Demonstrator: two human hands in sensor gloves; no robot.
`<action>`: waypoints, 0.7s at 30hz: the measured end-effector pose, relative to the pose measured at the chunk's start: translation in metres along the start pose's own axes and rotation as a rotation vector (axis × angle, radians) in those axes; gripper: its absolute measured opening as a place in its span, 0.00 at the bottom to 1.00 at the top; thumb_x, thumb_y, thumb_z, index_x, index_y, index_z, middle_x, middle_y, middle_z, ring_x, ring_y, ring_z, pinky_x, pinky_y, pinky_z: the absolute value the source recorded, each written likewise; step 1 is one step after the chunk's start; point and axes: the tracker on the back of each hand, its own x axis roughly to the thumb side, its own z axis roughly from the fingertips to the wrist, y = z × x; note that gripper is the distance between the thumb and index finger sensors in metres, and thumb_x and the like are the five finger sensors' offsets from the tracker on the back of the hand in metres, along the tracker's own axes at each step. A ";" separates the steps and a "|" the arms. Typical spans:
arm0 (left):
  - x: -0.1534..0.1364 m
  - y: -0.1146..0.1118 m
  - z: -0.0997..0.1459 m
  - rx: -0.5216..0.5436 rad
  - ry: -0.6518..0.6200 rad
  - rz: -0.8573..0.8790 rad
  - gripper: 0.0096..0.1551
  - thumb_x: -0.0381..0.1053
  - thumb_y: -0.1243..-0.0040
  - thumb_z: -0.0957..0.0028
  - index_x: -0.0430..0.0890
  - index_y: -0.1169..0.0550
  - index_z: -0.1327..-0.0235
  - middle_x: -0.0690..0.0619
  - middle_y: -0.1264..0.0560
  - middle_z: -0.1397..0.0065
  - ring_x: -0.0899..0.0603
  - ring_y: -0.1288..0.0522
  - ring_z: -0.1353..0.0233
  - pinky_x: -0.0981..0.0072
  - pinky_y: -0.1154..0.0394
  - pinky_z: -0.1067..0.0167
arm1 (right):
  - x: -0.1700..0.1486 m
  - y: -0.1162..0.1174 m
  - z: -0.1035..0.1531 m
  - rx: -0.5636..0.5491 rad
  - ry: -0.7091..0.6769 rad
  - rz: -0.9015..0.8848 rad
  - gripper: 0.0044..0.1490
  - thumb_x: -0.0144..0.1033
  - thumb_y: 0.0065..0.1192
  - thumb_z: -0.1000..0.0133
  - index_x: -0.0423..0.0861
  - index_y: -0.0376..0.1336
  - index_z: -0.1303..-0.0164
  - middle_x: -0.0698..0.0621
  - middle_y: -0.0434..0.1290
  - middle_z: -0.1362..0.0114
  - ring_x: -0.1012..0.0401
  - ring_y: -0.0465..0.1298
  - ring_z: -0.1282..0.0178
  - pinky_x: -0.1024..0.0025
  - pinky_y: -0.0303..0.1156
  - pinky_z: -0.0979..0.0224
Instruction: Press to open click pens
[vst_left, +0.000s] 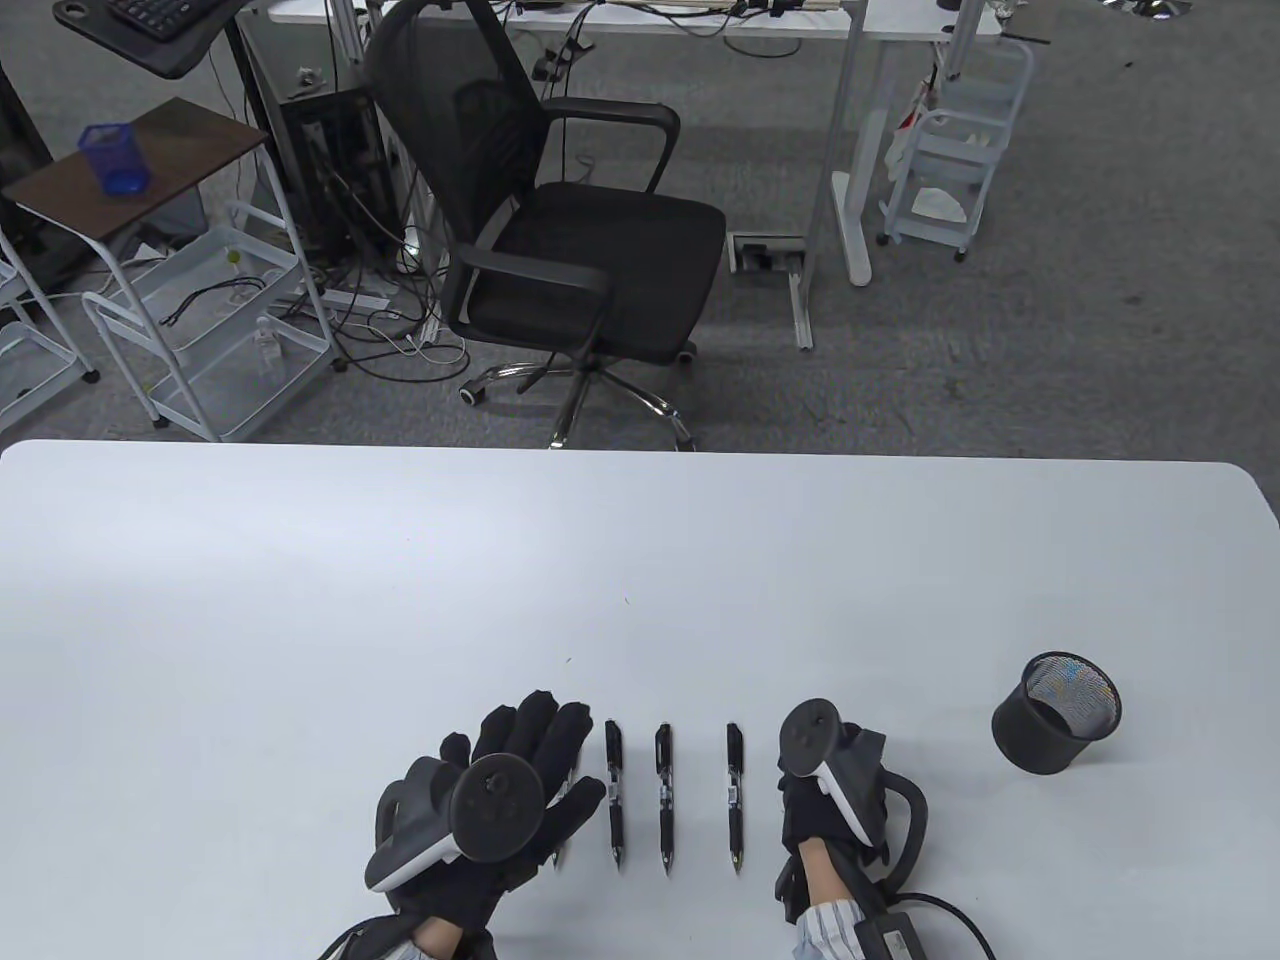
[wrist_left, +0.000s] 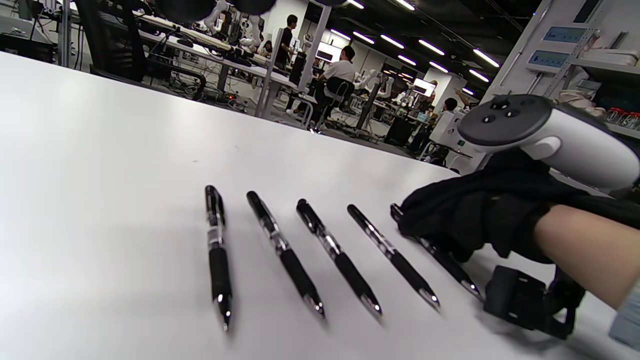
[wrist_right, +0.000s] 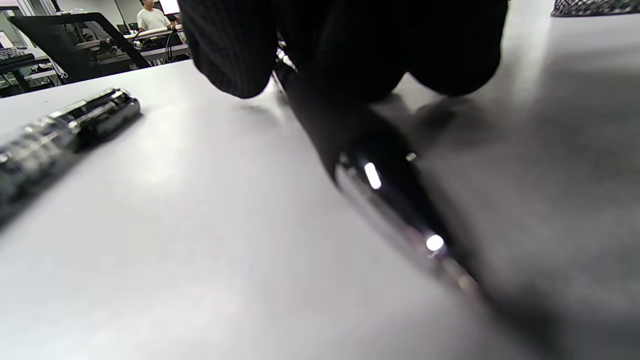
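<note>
the left hand (vst_left: 500, 780) lies spread, palm down, near the front edge of the white table (vst_left: 300, 560), fingers wide and holding nothing; it looks parked there to keep out of the way. just under its fingertips the leftmost pen (vst_left: 562, 800) pokes out, mostly covered from above.

next come three more click pens (vst_left: 614, 795), laid side by side and a little apart, tips towards the person, push-buttons away. i'd say the row is set that way so each can be picked up in turn and clicked with a thumb.

at the right end the right hand (vst_left: 825, 790) is curled down over the fifth pen (wrist_left: 440, 257). from above that pen is hidden altogether under the glove and tracker. the left wrist view is what settles it: five pens in a row, the last running beneath the gloved fingers (wrist_left: 450, 220), its tip sticking out towards the camera. the right wrist view shows the same barrel close and blurred, going up between the dark fingers; they seem closed around it, though whether it has left the table i cannot tell.

well off to the right stands a black mesh cup (vst_left: 1056, 712), tilted in the overhead view, likely where clicked pens go.
</note>
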 end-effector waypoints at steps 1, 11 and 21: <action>0.000 0.000 0.000 0.001 0.000 0.001 0.39 0.67 0.65 0.24 0.51 0.51 0.05 0.36 0.52 0.06 0.22 0.49 0.12 0.17 0.52 0.25 | 0.000 0.000 0.000 0.001 0.000 0.000 0.39 0.38 0.67 0.35 0.32 0.62 0.17 0.35 0.69 0.31 0.55 0.77 0.48 0.57 0.76 0.39; 0.000 0.000 0.000 0.003 -0.002 0.003 0.39 0.67 0.65 0.24 0.51 0.51 0.05 0.36 0.52 0.06 0.22 0.49 0.12 0.17 0.53 0.25 | 0.000 0.001 -0.001 0.009 -0.009 -0.007 0.39 0.38 0.67 0.35 0.32 0.62 0.17 0.34 0.69 0.30 0.53 0.77 0.47 0.56 0.75 0.39; 0.000 0.001 0.001 0.005 -0.003 0.004 0.39 0.67 0.65 0.24 0.51 0.51 0.05 0.36 0.52 0.05 0.22 0.49 0.12 0.17 0.52 0.25 | 0.007 0.003 0.002 0.018 -0.024 0.043 0.40 0.39 0.66 0.34 0.32 0.61 0.16 0.34 0.69 0.30 0.53 0.77 0.47 0.57 0.75 0.39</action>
